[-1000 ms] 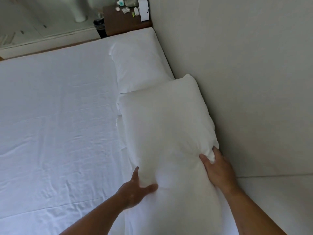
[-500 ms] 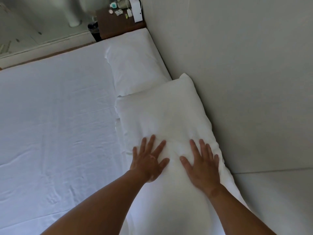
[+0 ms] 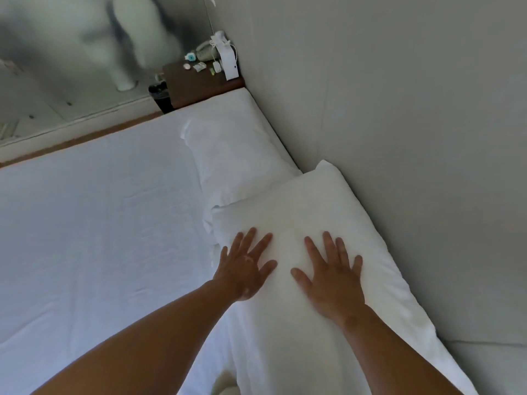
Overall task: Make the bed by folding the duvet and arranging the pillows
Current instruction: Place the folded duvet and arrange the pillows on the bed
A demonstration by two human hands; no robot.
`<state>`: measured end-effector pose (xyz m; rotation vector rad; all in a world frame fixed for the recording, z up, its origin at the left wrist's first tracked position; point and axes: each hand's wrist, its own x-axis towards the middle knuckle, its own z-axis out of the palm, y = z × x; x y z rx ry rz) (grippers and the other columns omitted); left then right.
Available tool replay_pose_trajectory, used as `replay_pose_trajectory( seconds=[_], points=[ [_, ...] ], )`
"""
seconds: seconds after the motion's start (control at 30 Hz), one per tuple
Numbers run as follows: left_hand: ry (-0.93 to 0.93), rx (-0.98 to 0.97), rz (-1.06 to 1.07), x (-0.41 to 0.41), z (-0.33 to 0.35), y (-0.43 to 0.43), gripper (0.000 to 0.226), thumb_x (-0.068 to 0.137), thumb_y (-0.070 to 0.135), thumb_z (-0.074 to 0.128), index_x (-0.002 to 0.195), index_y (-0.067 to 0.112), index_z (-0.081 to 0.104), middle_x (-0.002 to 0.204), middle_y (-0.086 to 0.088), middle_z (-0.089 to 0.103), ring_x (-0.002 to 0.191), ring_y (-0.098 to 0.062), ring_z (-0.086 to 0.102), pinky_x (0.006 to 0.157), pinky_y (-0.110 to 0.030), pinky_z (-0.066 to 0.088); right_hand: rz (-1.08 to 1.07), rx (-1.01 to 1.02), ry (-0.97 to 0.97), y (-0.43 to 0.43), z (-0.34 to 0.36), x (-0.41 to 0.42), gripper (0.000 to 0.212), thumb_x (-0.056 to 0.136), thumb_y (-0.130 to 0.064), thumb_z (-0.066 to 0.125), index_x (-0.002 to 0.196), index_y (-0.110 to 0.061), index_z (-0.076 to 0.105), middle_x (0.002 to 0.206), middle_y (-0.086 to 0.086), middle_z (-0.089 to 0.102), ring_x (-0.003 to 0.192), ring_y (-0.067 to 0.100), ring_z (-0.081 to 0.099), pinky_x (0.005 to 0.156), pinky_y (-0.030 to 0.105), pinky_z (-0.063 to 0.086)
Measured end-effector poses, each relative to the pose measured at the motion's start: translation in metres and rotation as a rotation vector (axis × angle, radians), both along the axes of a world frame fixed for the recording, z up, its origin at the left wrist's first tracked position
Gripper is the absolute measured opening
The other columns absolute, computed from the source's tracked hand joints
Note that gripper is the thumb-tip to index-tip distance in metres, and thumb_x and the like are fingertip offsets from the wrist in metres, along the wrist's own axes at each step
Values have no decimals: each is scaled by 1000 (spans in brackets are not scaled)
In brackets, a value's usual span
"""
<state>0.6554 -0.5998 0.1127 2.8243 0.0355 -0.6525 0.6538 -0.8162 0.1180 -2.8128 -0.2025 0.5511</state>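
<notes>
A white pillow [image 3: 302, 206] lies along the head of the bed against the pale wall. My left hand [image 3: 245, 266] and my right hand [image 3: 330, 277] rest flat on top of it, palms down, fingers spread, holding nothing. A second white pillow [image 3: 236, 149] lies beyond it, its near end tucked under the first pillow's far edge. The bed [image 3: 99, 223] is covered by a smooth white sheet with light creases. No duvet is in view.
A dark wooden nightstand [image 3: 196, 86] stands past the far pillow, carrying a white box [image 3: 229, 65] and several small items. A black bin [image 3: 161, 95] sits beside it. The wall [image 3: 399, 109] runs along the right. Blurred white shapes stand on the floor beyond the bed.
One second ago both hands gripped the near pillow's sides. They then let go and spread flat on top. Since half a second ago they have stayed flat on the pillow; the view tilted up.
</notes>
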Motion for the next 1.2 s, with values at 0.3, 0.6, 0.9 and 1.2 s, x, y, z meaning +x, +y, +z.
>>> replay_pose_trajectory(
  seconds=[0.3,0.6,0.9,1.2],
  points=[
    [-42,-317,572,134,-140,155,74,95,70,28,157,29,24,158,-12,33,144,-31,35,118,-45,31,168,-144,-60,144,-47,146,75,92,-76,15,158,-41,10,170,-4,-2,156,21,-9,122,58,-8],
    [78,-574,946,210,-254,228,105,77,68,68,158,31,13,141,-11,54,127,-38,52,106,-48,47,229,-320,122,208,-89,192,74,92,-76,11,157,-42,20,167,-10,18,155,13,8,124,51,-7],
    [-285,-1143,1166,252,-219,225,4,82,27,72,81,31,71,87,-1,72,91,-34,68,74,-43,56,50,-114,113,244,-108,212,77,90,-74,36,155,-31,30,149,-4,50,137,20,45,117,37,26],
    [-304,-1818,1160,210,-99,261,33,98,7,55,129,12,64,124,-10,71,113,-30,69,96,-55,53,-1099,1299,461,289,-71,275,66,67,-72,78,108,-24,60,112,10,67,101,33,71,93,51,57]
  ],
)
